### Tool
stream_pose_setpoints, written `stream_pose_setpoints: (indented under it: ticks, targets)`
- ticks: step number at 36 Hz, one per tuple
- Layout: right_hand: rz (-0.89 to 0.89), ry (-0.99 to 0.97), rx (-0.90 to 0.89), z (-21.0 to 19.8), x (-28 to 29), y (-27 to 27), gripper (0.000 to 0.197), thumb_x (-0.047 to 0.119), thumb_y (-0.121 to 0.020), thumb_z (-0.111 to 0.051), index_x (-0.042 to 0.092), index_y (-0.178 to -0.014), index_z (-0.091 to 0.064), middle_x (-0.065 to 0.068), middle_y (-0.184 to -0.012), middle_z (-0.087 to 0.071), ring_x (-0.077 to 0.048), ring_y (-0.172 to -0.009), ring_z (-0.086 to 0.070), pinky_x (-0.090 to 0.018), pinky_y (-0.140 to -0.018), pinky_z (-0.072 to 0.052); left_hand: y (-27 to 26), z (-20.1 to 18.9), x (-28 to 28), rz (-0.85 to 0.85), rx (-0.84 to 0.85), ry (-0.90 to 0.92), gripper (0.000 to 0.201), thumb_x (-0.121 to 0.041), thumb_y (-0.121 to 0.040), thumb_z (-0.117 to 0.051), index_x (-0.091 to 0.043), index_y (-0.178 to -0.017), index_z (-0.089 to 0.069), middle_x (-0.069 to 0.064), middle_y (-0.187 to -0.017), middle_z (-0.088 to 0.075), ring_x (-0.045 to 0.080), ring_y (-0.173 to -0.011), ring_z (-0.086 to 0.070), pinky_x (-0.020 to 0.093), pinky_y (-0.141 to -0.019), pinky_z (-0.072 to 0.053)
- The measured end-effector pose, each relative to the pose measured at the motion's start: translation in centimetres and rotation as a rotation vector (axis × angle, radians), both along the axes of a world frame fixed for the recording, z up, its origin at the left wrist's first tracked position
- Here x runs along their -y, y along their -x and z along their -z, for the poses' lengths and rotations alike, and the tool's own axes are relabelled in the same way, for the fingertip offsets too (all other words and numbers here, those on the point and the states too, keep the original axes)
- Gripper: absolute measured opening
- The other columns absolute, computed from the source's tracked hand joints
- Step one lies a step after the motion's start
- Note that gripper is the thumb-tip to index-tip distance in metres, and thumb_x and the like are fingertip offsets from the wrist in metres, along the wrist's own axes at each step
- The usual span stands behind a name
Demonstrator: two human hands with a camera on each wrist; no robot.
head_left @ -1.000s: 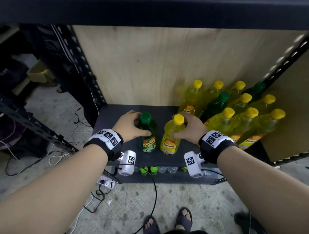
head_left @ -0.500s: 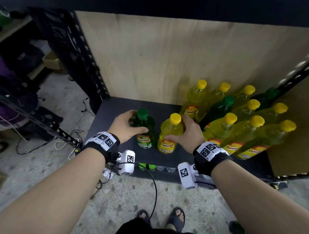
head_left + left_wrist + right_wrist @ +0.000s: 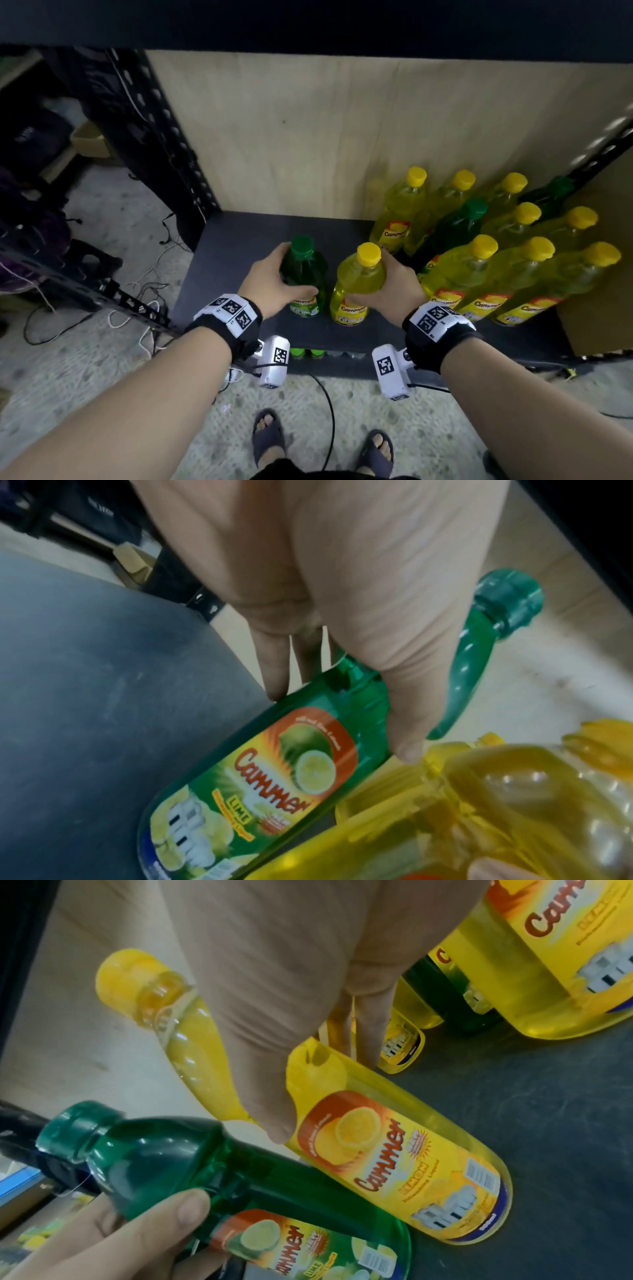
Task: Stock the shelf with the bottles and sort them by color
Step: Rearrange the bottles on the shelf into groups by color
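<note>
1. Left hand point(image 3: 270, 284) wrapped around green-capped green plastic bottle point(image 3: 303, 274), thumb across front above label, base on dark shelf board point(image 3: 219, 260).
2. Right hand point(image 3: 394, 287) wrapped around yellow-capped yellow plastic bottle point(image 3: 358, 281), just beside the green one.
3. Right of that grip: cluster of upright yellow bottles point(image 3: 486, 270), two green bottles point(image 3: 455, 226) mixed in, close to the knuckles.
4. Behind both grips: plywood back panel point(image 3: 308, 137).

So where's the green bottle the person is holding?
In the head view the green bottle stands near the shelf front, held by the left hand, just left of the yellow bottle.
</note>
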State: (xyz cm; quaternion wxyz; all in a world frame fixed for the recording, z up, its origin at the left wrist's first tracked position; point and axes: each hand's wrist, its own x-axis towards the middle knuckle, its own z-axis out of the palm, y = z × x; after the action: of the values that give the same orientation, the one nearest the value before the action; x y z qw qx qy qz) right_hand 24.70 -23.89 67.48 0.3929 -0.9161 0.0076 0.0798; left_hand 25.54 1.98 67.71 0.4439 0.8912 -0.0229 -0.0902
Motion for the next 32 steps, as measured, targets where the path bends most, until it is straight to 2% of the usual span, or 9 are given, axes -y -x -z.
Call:
stream_pose_setpoints:
  ticks: [3, 7, 12, 16, 19, 24, 28, 32]
  targets:
    - [0.046, 0.006, 0.023, 0.2, -0.4, 0.3, 0.085, 0.044, -0.061, -0.094, 0.029, -0.134, -0.053, 0.003, -0.111, -0.07, -0.02, -0.104, -0.065, -0.035, -0.088, -0.054, -0.6, 0.0, -0.5, 0.016, 0.021, -0.002, 0.082, -0.036, -0.066, -0.091, -0.031, -0.138, -0.051, -0.011, -0.119, -0.068, 0.006, -0.109, -0.064, 0.026, -0.096, -0.052]
    - [0.082, 0.005, 0.063, 0.3, -1.0, 0.7, 0.081, 0.043, -0.064, -0.093, 0.027, -0.134, -0.055, 0.007, -0.107, -0.068, -0.017, -0.102, -0.064, -0.027, -0.084, -0.048, -1.9, -0.1, -1.1, 0.038, 0.046, -0.024, 0.079, -0.032, -0.068, -0.09, -0.029, -0.136, -0.051, -0.009, -0.119, -0.068, 0.009, -0.109, -0.064, 0.029, -0.097, -0.053]
    - [0.124, 0.023, 0.06, 0.4, -1.6, 0.7, 0.086, 0.047, -0.062, -0.094, 0.026, -0.136, -0.054, 0.004, -0.113, -0.07, -0.017, -0.105, -0.064, -0.027, -0.084, -0.047, -4.6, -0.1, -2.3, 0.03, 0.056, -0.015, 0.076, -0.037, -0.067, -0.089, -0.03, -0.133, -0.052, -0.007, -0.122, -0.068, 0.012, -0.113, -0.063, 0.034, -0.102, -0.052]
    - [0.127, 0.022, 0.045, 0.2, -2.5, 0.4, 0.078, 0.042, -0.064, -0.094, 0.024, -0.13, -0.056, 0.004, -0.11, -0.069, -0.016, -0.101, -0.063, -0.025, -0.083, -0.044, -7.1, -0.1, -3.3, 0.004, 0.062, -0.011, 0.076, -0.036, -0.067, -0.089, -0.029, -0.133, -0.053, -0.005, -0.122, -0.068, 0.013, -0.113, -0.063, 0.037, -0.101, -0.053]
    - [0.133, 0.008, 0.041, 0.2, -3.4, 0.0, 0.076, 0.041, -0.065, -0.094, 0.025, -0.129, -0.056, 0.006, -0.107, -0.068, -0.014, -0.097, -0.061, -0.025, -0.083, -0.046, -8.9, 0.0, -3.8, 0.004, 0.055, -0.025, 0.075, -0.034, -0.069, -0.089, -0.028, -0.133, -0.051, -0.003, -0.123, -0.067, 0.016, -0.114, -0.062, 0.035, -0.1, -0.052]
    - [0.144, -0.02, 0.046, 0.4, -4.4, -0.6, 0.075, 0.04, -0.065, -0.094, 0.027, -0.128, -0.057, 0.012, -0.1, -0.064, -0.012, -0.094, -0.06, -0.026, -0.083, -0.047, -11.3, 0.5, -4.0, 0.013, 0.069, -0.05, 0.073, -0.039, -0.069, -0.089, -0.028, -0.129, -0.05, 0.0, -0.12, -0.069, 0.021, -0.112, -0.064, 0.04, -0.099, -0.053]
    - [0.143, -0.01, 0.043, 0.3, -4.8, -1.2, 0.075, 0.042, -0.065, -0.093, 0.027, -0.129, -0.056, 0.012, -0.102, -0.064, -0.012, -0.097, -0.061, -0.029, -0.086, -0.051, -12.7, 0.7, -4.0, 0.032, 0.067, -0.024, 0.077, -0.046, -0.064, -0.086, -0.033, -0.129, -0.046, -0.003, -0.118, -0.069, 0.021, -0.111, -0.065, 0.043, -0.1, -0.053]
    - [0.136, -0.016, 0.034, 0.2, -5.0, -1.6, 0.072, 0.041, -0.065, -0.094, 0.026, -0.126, -0.057, 0.01, -0.103, -0.065, -0.014, -0.098, -0.063, -0.031, -0.086, -0.053, -13.2, 0.9, -4.2, 0.075, 0.032, -0.019, 0.078, -0.04, -0.07, -0.088, -0.032, -0.133, -0.043, -0.005, -0.121, -0.066, 0.02, -0.112, -0.063, 0.043, -0.102, -0.051]
